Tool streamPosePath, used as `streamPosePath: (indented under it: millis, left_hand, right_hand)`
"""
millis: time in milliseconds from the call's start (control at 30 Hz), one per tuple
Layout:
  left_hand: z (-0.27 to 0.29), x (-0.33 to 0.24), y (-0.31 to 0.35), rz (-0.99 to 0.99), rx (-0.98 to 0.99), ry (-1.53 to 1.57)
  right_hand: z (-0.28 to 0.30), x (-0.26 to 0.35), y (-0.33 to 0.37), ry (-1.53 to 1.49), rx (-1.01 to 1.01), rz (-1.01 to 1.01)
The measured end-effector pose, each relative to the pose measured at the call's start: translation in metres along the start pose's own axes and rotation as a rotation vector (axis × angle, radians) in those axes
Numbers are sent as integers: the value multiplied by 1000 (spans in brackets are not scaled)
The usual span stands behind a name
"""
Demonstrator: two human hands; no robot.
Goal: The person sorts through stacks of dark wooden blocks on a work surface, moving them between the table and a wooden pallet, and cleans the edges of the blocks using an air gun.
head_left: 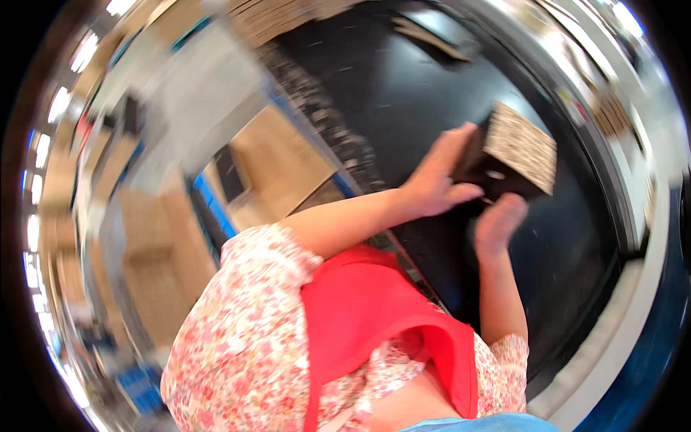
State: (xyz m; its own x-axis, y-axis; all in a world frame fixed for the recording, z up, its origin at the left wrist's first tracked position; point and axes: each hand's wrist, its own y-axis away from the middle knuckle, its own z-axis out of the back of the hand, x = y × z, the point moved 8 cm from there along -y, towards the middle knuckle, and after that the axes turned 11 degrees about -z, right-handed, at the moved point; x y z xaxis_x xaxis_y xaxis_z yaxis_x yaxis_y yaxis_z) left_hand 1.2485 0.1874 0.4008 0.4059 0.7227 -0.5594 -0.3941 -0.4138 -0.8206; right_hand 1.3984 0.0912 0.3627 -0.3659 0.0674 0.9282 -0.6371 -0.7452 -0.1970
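A small box with dark brown sides and a speckled tan face is held over the black work surface. My left hand grips its left side, fingers stretched along the dark wall and thumb at the near edge. At the near lower corner my right hand holds the box too; most of its fingers are hidden beneath or blurred. A small pale oval mark shows on the dark side between my hands. The box is tilted, and I cannot tell whether it touches the surface.
A flat tan and dark piece lies at the far end of the black surface. A pale rail borders it on the right. To the left stands an open cardboard carton with a dark item inside; more cartons stand beyond.
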Motion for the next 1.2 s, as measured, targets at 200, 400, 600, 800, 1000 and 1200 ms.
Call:
streamPosePath:
  millis: [200, 400, 600, 800, 1000, 1200]
  left_hand:
    - [71, -47, 19, 244, -186, -43]
    - [186, -98, 67, 423, -635, -57]
    - [305, -99, 152, 603, -903, -216]
    - [403, -60, 254, 986, -980, -538]
    - [465, -37, 297, 1393, -763, -504]
    - [490, -24, 313, 1515, -701, -547]
  right_hand:
    - [-63, 92, 18, -409, 210, -2]
    - [-176, 172, 60, -400, 708, 25]
    - [-339, 181, 100, -346, 952, -145]
    - [-489, 115, 142, -296, 1048, -561]
    - [-569, 77, 168, -162, 1095, -728]
    - [-600, 77, 171, -12, 1044, -740]
